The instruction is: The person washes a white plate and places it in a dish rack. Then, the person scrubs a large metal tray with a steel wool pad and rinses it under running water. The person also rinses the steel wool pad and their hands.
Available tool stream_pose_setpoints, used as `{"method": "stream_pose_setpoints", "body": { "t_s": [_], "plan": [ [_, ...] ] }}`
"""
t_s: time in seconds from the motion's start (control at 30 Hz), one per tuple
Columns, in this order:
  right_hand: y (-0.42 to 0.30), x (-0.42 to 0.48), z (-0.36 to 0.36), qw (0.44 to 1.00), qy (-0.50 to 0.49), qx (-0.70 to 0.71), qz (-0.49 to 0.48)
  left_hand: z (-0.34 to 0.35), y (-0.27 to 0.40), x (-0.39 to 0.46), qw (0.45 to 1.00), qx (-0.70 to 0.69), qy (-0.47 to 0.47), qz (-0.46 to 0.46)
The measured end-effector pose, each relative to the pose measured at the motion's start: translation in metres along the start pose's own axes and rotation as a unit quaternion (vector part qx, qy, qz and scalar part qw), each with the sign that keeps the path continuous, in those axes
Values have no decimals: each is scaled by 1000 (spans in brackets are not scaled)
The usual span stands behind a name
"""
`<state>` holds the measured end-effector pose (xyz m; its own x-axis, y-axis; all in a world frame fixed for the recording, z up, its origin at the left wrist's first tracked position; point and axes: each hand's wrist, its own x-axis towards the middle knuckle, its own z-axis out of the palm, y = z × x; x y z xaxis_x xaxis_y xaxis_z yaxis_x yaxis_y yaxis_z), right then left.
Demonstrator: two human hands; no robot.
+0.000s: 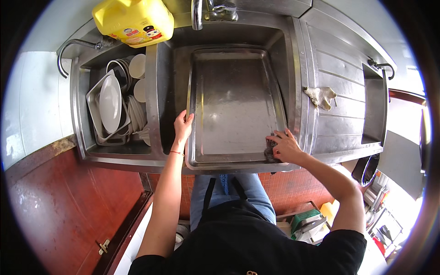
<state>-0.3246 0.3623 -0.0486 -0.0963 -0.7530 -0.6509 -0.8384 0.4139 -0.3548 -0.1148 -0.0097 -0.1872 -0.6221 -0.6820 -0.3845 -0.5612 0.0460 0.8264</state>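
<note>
A large rectangular stainless steel tray (237, 106) leans across the middle basin (180, 55) of a steel sink, its near end at the front rim. My left hand (183, 127) grips the tray's left edge, thumb on the upper side. At the near right corner my right hand (285, 146) presses a dark scouring pad (271, 149), probably steel wool, against the tray's surface. The fingers cover part of the pad. Little of the basin floor shows beneath the tray.
White plates, bowls and a dish (110, 103) fill the left basin. A yellow detergent jug (137, 24) stands behind it, beside a chrome faucet (197, 13). On the ridged drainboard (338, 127) lies a crumpled cloth (321, 97). Another basin (374, 103) is at far right.
</note>
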Motion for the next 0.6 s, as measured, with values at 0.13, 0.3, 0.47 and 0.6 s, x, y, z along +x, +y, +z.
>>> {"method": "stream_pose_setpoints", "body": {
  "t_s": [0.13,0.3,0.47,0.6],
  "plan": [
    [34,26,-5,991,87,-92,-46,-1,-4,3,999,-13,17,29],
    [65,108,-28,944,166,-281,40,-4,14,1,982,182,37,43],
    [74,141,-59,936,227,-241,120,24,95,-55,902,316,-9,295],
    [68,116,-69,926,359,-39,112,56,128,-137,832,284,-270,392]
  ]
}}
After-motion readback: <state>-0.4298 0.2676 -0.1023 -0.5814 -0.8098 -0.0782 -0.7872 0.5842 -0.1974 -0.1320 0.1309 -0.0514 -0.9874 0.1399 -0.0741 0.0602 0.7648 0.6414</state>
